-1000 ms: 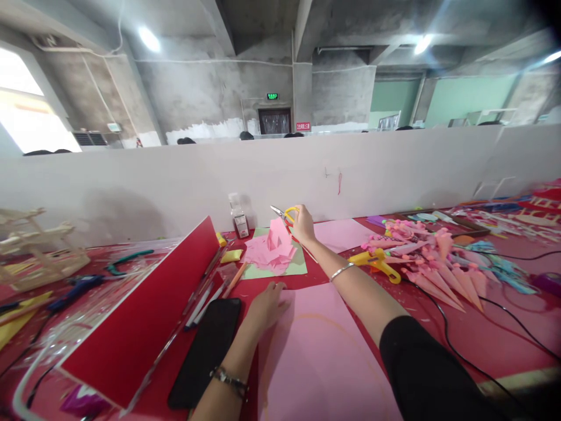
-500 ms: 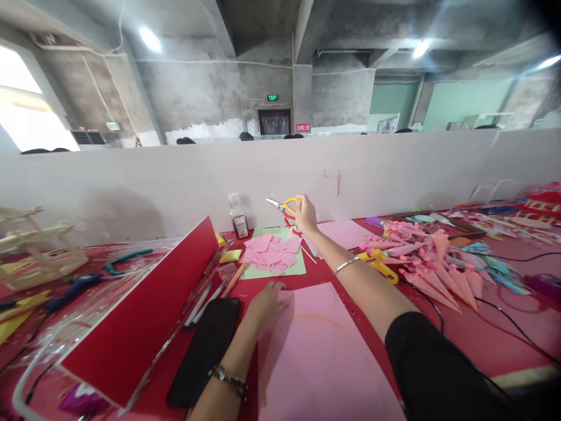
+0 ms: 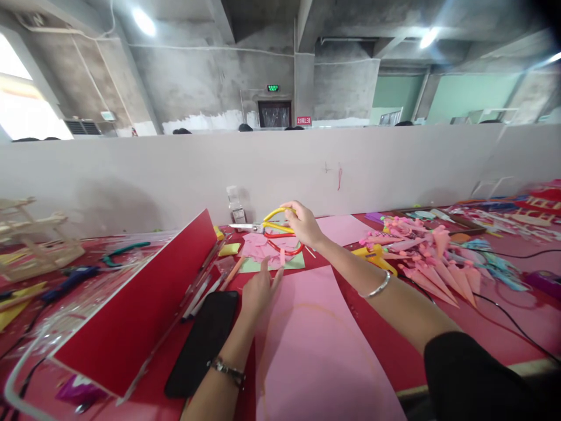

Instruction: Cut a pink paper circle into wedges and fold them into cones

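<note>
The right hand (image 3: 304, 223) has its fingers closed around the yellow handle of the scissors (image 3: 260, 228), held over pink scraps (image 3: 252, 248) on a green sheet (image 3: 249, 266), blades toward 9 o'clock. At 6 o'clock from them, the left hand (image 3: 257, 290) has its fingers parted, near a small pink strip (image 3: 283, 256) by the red handle; contact is unclear. On the worktop (image 3: 385, 351), a phone (image 3: 205, 345) lies at 7 o'clock from the left hand, a large pink sheet (image 3: 319, 351) at 4 o'clock.

Craft workshop: bare concrete, cluttered worktable (image 3: 372, 345).
</note>
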Tool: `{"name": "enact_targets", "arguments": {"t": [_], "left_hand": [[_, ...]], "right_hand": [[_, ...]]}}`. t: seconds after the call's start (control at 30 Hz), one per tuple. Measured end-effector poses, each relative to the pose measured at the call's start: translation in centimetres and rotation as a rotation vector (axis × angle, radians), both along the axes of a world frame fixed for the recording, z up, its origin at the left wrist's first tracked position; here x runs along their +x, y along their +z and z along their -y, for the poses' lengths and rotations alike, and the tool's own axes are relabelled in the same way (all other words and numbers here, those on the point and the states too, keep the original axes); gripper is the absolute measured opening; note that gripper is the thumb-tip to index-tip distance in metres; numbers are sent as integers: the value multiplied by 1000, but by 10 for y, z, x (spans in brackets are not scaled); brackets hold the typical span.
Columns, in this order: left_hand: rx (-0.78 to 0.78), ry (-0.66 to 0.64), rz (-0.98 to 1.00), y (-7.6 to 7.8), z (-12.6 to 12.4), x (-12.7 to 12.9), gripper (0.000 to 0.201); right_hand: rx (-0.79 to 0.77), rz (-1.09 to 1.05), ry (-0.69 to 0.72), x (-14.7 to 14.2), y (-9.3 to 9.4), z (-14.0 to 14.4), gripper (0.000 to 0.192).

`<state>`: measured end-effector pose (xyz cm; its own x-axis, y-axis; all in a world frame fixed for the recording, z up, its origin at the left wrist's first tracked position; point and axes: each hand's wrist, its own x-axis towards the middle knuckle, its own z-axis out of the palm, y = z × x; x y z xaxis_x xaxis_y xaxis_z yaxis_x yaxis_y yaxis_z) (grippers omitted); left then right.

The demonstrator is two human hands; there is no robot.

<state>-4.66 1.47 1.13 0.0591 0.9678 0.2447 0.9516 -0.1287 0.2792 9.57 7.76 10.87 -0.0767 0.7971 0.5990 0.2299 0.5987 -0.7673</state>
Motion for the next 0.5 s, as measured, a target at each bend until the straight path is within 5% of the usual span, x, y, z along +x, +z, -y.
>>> {"name": "enact_targets", "arguments": {"t": [0.2,0.5], "left_hand": [[-52,-49,-6,3,-1,0,39],[16,-173,15,5,3,0,26]], "right_hand": [[-59,-82,153,-9,1,26,19],[-58,-104,96,-3,-2,26,18]]}}
